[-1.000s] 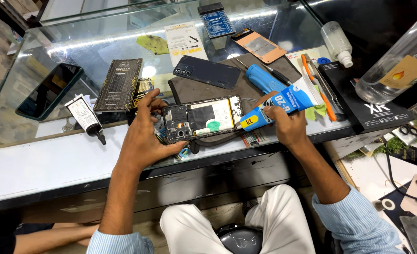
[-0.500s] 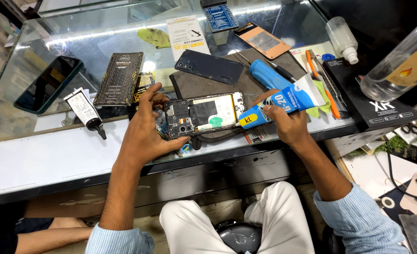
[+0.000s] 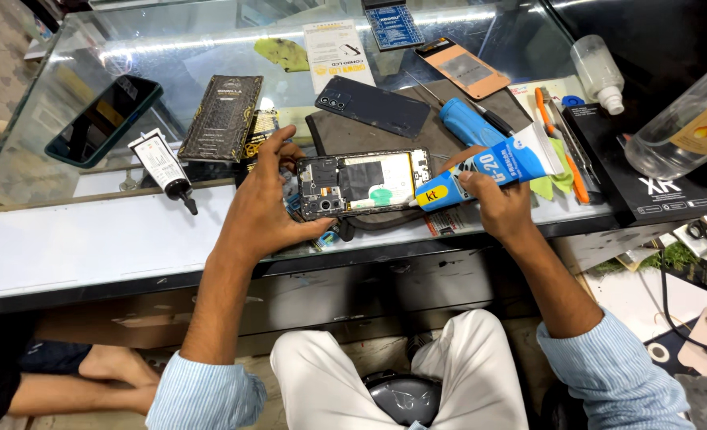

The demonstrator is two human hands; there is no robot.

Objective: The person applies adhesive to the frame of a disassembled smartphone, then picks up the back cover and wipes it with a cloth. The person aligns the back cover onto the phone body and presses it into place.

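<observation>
Left hand (image 3: 270, 211) grips opened phone (image 3: 364, 183), long axis crosswise; right hand (image 3: 497, 203) clasps glue tube (image 3: 489, 169) (nozzle leftward, seemingly touching the phone's edge).

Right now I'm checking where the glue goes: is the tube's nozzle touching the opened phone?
Touching, it seems. In the head view the glue tube, held in the right hand, has its nozzle tip at the opened phone's right edge, no gap visible.

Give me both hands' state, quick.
Left hand: closed on the opened phone.
Right hand: closed on the blue glue tube, nozzle at the phone's edge.
</observation>
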